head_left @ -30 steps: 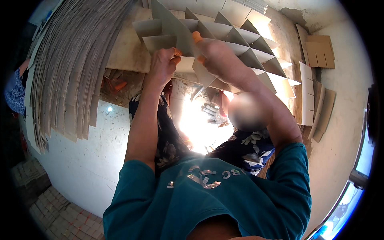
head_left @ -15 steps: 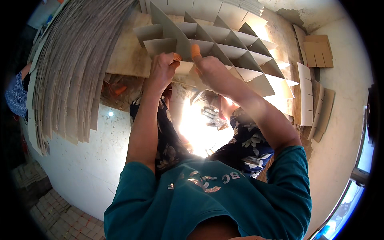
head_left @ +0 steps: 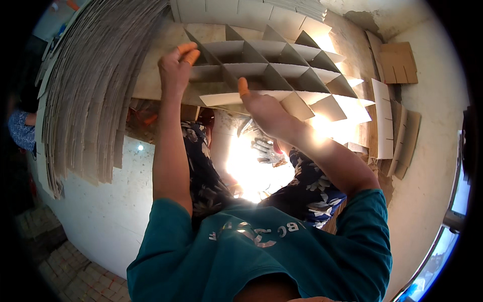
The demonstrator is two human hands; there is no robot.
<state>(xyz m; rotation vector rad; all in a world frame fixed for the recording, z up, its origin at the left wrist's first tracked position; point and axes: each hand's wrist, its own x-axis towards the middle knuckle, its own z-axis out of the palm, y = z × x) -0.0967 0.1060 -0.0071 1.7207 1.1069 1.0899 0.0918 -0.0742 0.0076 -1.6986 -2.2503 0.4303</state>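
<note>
A grid of interlocked grey cardboard divider strips (head_left: 266,70) stands on the wooden table before me, its cells open upward. At its left end my left hand (head_left: 176,65), with orange covers on thumb and forefinger, closes its fingertips at the edge of a slanting strip (head_left: 211,58). My right hand (head_left: 264,108) grips the near side of the grid. Its orange-covered thumb points up over the front strip (head_left: 221,99), while its other fingers are mostly hidden.
A tall stack of cardboard strips (head_left: 100,85) stands left. Slotted pale strips (head_left: 241,7) lie behind the grid. Brown slotted cardboard (head_left: 398,63) and a white slotted strip (head_left: 383,118) lean at the right wall. Bright light glares between my legs. Another person's patterned sleeve (head_left: 21,128) shows far left.
My left hand has moved left and away from me, to the grid's left end. The tall slanting strip has sunk level with the others. My right hand has come slightly nearer.
</note>
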